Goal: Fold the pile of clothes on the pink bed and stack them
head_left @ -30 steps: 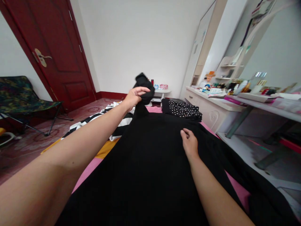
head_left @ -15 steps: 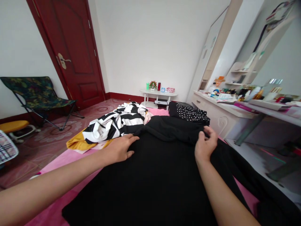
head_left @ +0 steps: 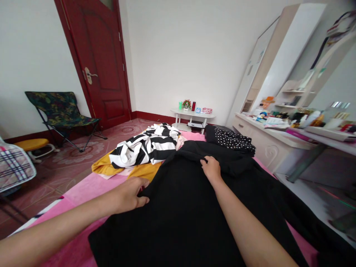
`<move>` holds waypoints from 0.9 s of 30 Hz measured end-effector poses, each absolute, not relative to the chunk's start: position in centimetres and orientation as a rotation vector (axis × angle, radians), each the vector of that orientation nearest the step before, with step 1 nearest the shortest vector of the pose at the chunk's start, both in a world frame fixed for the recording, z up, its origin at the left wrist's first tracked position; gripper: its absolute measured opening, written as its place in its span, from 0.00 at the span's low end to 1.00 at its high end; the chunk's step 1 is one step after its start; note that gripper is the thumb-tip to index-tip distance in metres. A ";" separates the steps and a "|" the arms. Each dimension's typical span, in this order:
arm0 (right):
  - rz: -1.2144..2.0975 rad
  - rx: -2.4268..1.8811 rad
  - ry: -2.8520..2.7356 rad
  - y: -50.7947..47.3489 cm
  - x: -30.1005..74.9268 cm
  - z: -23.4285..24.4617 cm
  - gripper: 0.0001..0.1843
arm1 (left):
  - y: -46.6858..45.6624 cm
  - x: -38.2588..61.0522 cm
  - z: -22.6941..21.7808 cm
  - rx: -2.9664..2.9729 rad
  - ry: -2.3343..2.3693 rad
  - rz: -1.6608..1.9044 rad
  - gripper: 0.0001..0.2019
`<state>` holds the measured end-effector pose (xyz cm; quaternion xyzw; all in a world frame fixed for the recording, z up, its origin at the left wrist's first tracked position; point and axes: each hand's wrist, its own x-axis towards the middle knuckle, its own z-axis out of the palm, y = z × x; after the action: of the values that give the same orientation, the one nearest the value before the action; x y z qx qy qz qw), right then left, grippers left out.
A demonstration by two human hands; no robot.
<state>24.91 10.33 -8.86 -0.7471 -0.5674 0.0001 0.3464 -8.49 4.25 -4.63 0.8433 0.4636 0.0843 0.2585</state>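
Observation:
A black long-sleeved top (head_left: 178,218) lies spread over the pink bedding (head_left: 83,189), its upper part bunched in folds and one sleeve running off to the lower right. At its left edge, my left hand (head_left: 132,194) is closed, thumb and fingers on the fabric. My right hand (head_left: 211,170) pinches a fold near the top of the garment, close to the middle. Just beyond lies a crumpled black-and-white striped garment (head_left: 147,146), with a mustard-yellow cloth (head_left: 105,167) under it.
Folded dark clothes with a white-dotted black piece (head_left: 233,141) lie at the far right of the bed. A cluttered dressing table (head_left: 264,137) stands along the right. Beyond the bed are a small white table (head_left: 194,114), a red door (head_left: 102,55) and a camouflage folding chair (head_left: 58,111).
My right hand has moved left from the bunched fabric's right side to a fold near the middle. My left hand has come down and nearer along the left edge. The view has shifted left.

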 end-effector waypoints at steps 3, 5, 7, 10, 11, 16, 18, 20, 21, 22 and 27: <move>-0.080 -1.878 -1.312 10.8 26.0 -9.1 0.20 | 3.0 -6.8 -2.9 2.308 1.249 0.300 0.09; -0.175 -1.744 -1.172 10.8 26.8 -8.9 0.21 | 2.0 -5.4 -1.5 2.324 1.199 0.309 0.09; -0.268 -1.598 -1.057 10.6 27.7 -8.5 0.20 | 1.0 -3.9 -0.4 2.337 1.132 0.279 0.09; -0.335 -1.500 -0.997 10.2 28.9 -7.9 0.19 | -0.2 -1.4 0.8 2.348 1.028 0.214 0.08; -0.341 -1.486 -0.985 10.1 29.2 -7.8 0.19 | -0.4 -0.6 0.9 2.353 0.993 0.185 0.08; -0.336 -1.567 -0.902 9.4 30.5 -7.7 0.20 | -1.0 3.2 0.6 2.389 0.812 0.039 0.09; -0.351 -1.594 -0.858 9.2 30.8 -7.8 0.21 | -1.0 4.1 0.3 2.404 0.760 0.000 0.11; -0.383 -1.604 -0.815 9.1 31.2 -7.8 0.22 | -1.0 4.6 0.1 2.399 0.701 -0.071 0.12; -0.400 -1.625 -0.792 9.1 31.3 -7.9 0.22 | -0.9 4.8 0.0 2.384 0.656 -0.113 0.13; -0.414 -1.660 -0.770 9.1 31.4 -8.0 0.23 | -0.7 5.0 -0.1 2.348 0.607 -0.159 0.14; -0.421 -1.781 -0.709 8.9 31.9 -8.6 0.25 | 2.1 6.9 -1.2 1.845 0.430 -0.355 0.16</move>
<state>31.88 8.86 -8.63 -0.7543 -0.3003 -0.1783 0.5560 6.88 2.09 -1.15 0.7863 0.1834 -0.1511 0.5703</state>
